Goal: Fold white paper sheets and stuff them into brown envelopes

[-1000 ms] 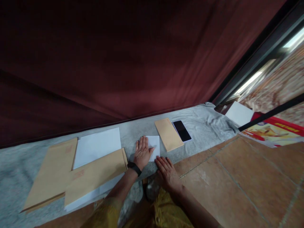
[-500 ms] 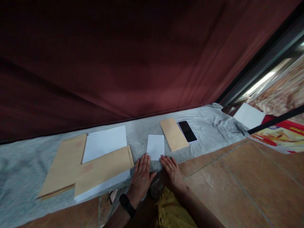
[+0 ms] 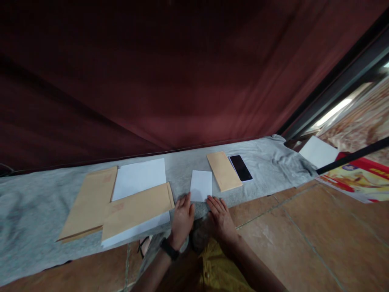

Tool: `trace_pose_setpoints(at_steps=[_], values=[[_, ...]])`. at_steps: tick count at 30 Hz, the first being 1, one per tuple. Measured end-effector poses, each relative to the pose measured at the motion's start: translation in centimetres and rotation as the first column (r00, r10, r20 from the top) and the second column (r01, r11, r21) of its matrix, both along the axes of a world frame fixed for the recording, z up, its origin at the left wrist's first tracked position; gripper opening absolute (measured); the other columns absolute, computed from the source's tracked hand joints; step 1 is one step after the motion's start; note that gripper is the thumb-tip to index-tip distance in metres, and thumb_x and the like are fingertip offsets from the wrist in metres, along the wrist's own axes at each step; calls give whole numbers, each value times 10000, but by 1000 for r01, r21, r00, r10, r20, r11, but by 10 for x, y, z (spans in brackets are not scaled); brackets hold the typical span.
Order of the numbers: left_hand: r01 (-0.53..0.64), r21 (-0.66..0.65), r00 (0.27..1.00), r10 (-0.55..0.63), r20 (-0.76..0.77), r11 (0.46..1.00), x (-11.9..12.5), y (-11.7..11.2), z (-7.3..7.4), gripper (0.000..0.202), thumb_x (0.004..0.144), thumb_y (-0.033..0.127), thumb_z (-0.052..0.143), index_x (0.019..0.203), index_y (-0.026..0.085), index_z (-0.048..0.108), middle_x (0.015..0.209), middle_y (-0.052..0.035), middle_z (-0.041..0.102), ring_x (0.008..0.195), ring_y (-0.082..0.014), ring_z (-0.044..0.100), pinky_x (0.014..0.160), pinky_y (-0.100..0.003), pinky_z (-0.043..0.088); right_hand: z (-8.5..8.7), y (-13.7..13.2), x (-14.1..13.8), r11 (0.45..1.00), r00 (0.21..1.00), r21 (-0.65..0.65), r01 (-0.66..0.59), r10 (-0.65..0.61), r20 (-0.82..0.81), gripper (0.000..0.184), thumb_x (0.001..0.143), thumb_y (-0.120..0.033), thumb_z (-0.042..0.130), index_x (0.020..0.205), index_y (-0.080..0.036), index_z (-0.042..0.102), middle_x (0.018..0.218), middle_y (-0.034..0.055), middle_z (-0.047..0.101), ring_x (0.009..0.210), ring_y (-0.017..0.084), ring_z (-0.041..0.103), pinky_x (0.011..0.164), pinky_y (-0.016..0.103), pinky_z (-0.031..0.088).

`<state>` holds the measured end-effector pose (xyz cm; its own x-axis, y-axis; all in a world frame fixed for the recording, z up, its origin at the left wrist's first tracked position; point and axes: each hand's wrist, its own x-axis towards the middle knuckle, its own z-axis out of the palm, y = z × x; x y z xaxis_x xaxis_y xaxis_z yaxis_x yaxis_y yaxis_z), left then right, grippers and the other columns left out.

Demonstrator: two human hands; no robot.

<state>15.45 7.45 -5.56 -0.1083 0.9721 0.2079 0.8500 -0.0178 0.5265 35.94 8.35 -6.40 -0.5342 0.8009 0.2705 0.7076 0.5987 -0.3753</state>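
A small white folded-looking sheet of paper (image 3: 201, 185) lies flat on the grey cloth in front of me. My left hand (image 3: 182, 219) rests at its lower left corner, turned partly on its side, with fingers stretched out along the paper's edge. At the lower right corner, my right hand (image 3: 221, 217) lies palm down, fingers extended and fingertips touching the paper. Neither hand grips it. Just right of the paper is a brown envelope (image 3: 224, 172), and beyond that a dark-screened phone (image 3: 241, 168).
Left of my hands, brown envelopes (image 3: 138, 207) overlap a larger white sheet (image 3: 141, 176), with another envelope (image 3: 88, 200) beside them. Everything sits on a narrow grey cloth-covered surface (image 3: 27, 227). A dark red curtain (image 3: 170, 101) hangs behind. A red and yellow box (image 3: 361, 176) stands at right.
My left hand has rolled from palm-down onto its side, its fingers now against the paper's left edge. My right hand stays almost in place. The view has shifted slightly.
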Motion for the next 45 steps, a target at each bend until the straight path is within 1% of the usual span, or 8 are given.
trace_pose_setpoints(at_steps=[7, 14, 27, 32, 36, 38, 41, 45], values=[[-160, -301, 813, 299, 499, 940, -1, 36, 16, 520, 856, 294, 579, 1351, 140, 532, 995, -109, 733, 953, -258, 688, 930, -452, 524, 3, -1, -2, 1000, 1000, 12, 12, -11, -13, 526, 1006, -186, 403, 1531, -190, 375, 1511, 116, 494, 1423, 246, 416, 1181, 539, 334], [-7, -484, 627, 380, 680, 875, 1, 44, 17, 177, 836, 363, 592, 872, 196, 638, 615, 7, 670, 542, -146, 644, 554, -269, 516, 3, 1, -5, 999, 998, 19, 39, -38, -44, 505, 1007, -181, 391, 1512, -191, 396, 1476, 113, 530, 1401, 246, 444, 1170, 542, 356], [146, -460, 349, 389, 852, 876, 4, 18, 44, 473, 638, 573, 776, 818, 159, 636, 688, -50, 725, 583, -132, 667, 573, -238, 505, 20, 30, -9, 996, 999, 77, -44, 46, -28, 597, 947, -110, 390, 1531, -238, 395, 1498, 75, 513, 1405, 258, 438, 1219, 556, 245], [173, -413, 337, 340, 878, 894, -7, 15, 51, 444, 668, 555, 759, 824, 156, 642, 669, -29, 712, 566, -116, 636, 579, -235, 486, 19, 39, -1, 994, 927, -78, 71, -95, -364, 560, 961, -161, 360, 1512, -235, 429, 1541, 77, 458, 1410, 242, 438, 1186, 492, 346], [181, -392, 373, 306, 876, 902, -19, 13, 56, 381, 693, 520, 740, 779, 165, 632, 634, -5, 686, 570, -113, 614, 577, -231, 457, 16, 43, -4, 867, 578, -497, 43, -427, -695, 525, 968, -350, 436, 1465, -188, 480, 1365, 135, 622, 1181, 261, 640, 998, 468, 530], [201, -391, 394, 291, 872, 898, -22, 11, 57, 364, 697, 510, 735, 760, 168, 628, 628, -4, 680, 575, -119, 610, 575, -234, 447, 20, 43, -9, 709, 416, -691, -144, -590, -692, 534, 951, -468, 501, 1401, -184, 542, 1195, 126, 715, 1005, 253, 709, 872, 430, 578], [248, -388, 417, 264, 870, 888, -22, 8, 57, 350, 680, 494, 746, 720, 170, 622, 612, 4, 662, 567, -119, 589, 564, -235, 427, 29, 39, -17, 510, 332, -790, -340, -721, -609, 489, 859, -541, 664, 1223, -215, 674, 1027, 68, 760, 827, 220, 714, 741, 343, 565], [235, -369, 468, 228, 854, 899, -21, 7, 59, 286, 659, 423, 766, 708, 174, 636, 617, 25, 638, 571, -114, 573, 541, -224, 398, 39, 37, -19, 525, 310, -778, -347, -719, -623, 356, 713, -429, 821, 1004, -231, 764, 934, 18, 770, 792, 213, 688, 758, 328, 525]])
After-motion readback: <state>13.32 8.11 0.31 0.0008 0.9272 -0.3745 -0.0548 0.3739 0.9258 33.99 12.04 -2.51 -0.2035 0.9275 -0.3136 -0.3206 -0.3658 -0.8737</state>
